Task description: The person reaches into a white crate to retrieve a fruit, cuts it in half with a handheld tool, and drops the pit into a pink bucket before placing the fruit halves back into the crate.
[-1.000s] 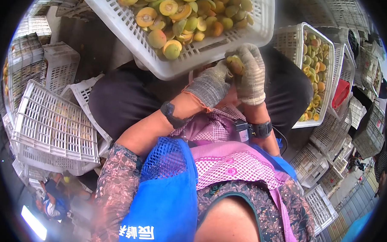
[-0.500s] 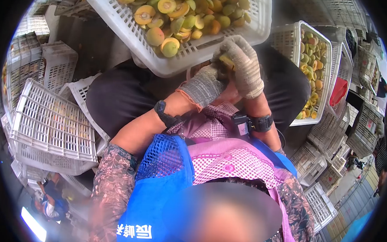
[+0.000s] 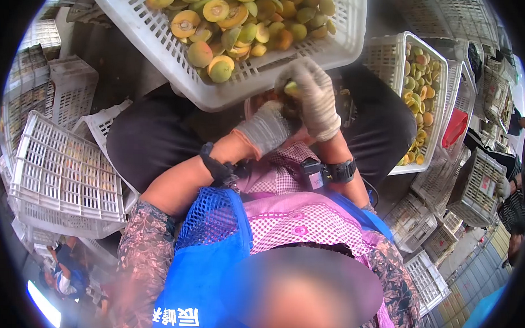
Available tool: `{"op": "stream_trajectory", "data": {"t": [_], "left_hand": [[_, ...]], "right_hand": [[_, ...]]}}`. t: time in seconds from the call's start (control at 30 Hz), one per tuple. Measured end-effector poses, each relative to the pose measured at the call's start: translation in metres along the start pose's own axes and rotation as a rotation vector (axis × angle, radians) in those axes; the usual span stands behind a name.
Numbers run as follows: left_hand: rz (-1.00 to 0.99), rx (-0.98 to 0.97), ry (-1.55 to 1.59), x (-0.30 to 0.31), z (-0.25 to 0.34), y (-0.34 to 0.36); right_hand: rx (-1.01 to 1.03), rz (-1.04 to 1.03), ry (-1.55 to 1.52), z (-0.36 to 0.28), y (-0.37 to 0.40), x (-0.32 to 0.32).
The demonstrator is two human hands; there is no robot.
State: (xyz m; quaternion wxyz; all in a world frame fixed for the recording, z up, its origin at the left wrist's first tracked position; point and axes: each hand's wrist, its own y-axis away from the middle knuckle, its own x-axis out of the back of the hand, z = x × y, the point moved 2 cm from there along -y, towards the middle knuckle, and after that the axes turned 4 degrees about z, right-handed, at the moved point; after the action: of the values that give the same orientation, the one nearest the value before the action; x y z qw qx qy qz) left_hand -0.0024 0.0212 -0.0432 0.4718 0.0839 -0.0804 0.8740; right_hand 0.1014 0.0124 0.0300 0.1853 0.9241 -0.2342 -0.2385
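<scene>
My right hand [image 3: 315, 99], in a pale knitted glove, is closed around a yellow-green apricot [image 3: 292, 89], partly covered by the fingers. Just below and to its left, my left hand [image 3: 268, 129] wears a grey glove. Its fingers are curled close against the right hand, and what they hold is hidden in shadow. Beyond both hands, a white plastic crate [image 3: 218, 99] rests close in front of my knees. It contains many apricot halves [image 3: 216, 11], green-skinned with orange flesh, some showing the hollow of the pit.
At the right stands another white crate [image 3: 443, 112] of cut apricots, with a red object [image 3: 454, 128] beside it. An upturned crate [image 3: 71, 174] lies to the left, near more stacked crates [image 3: 71, 85]. Other people show at the lower left [image 3: 68, 273] and right edge.
The view has shifted slightly, so the crates and my arms sit a little further left. My hands stay together at the near side of the crate, and the right hand has turned around the apricot.
</scene>
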Motion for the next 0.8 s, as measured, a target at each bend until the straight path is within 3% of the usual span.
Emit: {"op": "stream_trajectory", "data": {"t": [0.03,0.07,0.13,0.17,0.23,0.27,0.37,0.47,0.5,0.53,0.57,0.6,0.63,0.67,0.7,0.73,0.77,0.8], "left_hand": [[-0.028,0.051,-0.561,-0.006,-0.002,-0.007],[-0.035,0.052,-0.559,-0.006,-0.002,-0.006],[-0.023,-0.298,-0.782,-0.001,0.004,-0.003],[-0.026,-0.299,-0.779,0.013,0.02,-0.008],[-0.563,0.936,0.214,0.041,0.048,-0.011],[-0.567,1.075,0.359,0.036,0.045,-0.006],[-0.313,0.552,0.387,-0.036,-0.041,0.012],[-0.285,0.494,0.451,-0.07,-0.117,0.028],[-0.407,0.844,0.403,-0.016,-0.035,0.009],[-0.526,1.191,0.329,0.041,0.053,-0.01],[-0.586,0.831,0.361,0.028,0.019,0.001],[-0.643,0.466,0.358,0.011,-0.027,0.01],[-0.282,0.461,0.538,-0.002,-0.034,0.01],[0.07,0.413,0.718,-0.01,-0.035,0.012],[-0.058,0.154,0.154,-0.006,-0.032,0.012],[-0.16,-0.076,-0.419,-0.001,-0.029,0.011],[-0.264,0.076,-0.477,0.01,-0.008,0.006],[-0.367,0.242,-0.516,0.015,0.015,0.005]], "right_hand": [[0.082,0.031,0.113,0.003,-0.002,0.0],[0.079,0.037,0.109,0.004,-0.001,0.003],[0.04,-0.007,-0.009,0.005,-0.001,0.007],[0.04,-0.002,-0.01,0.006,-0.002,0.014],[0.327,-0.189,0.402,0.002,-0.002,0.019],[0.328,-0.189,0.398,0.0,-0.001,0.017],[0.296,-0.109,1.167,-0.001,-0.002,0.001],[0.345,-0.134,0.962,0.019,-0.011,0.021],[0.629,-0.278,0.819,0.025,-0.011,0.031],[0.602,-0.227,0.776,0.039,-0.011,0.048],[0.584,-0.193,0.731,0.045,-0.009,0.054],[-0.071,-0.022,0.019,0.05,-0.009,0.049],[-0.041,0.031,-0.124,0.088,-0.032,0.076],[-0.319,-0.02,-0.758,0.051,-0.015,0.048],[-0.299,-0.073,-0.892,0.072,-0.032,0.073],[-0.263,0.259,-0.855,0.049,-0.025,0.067],[-0.098,0.169,-0.899,0.031,-0.021,0.076],[0.086,0.269,-0.578,0.015,-0.02,0.095]]}}
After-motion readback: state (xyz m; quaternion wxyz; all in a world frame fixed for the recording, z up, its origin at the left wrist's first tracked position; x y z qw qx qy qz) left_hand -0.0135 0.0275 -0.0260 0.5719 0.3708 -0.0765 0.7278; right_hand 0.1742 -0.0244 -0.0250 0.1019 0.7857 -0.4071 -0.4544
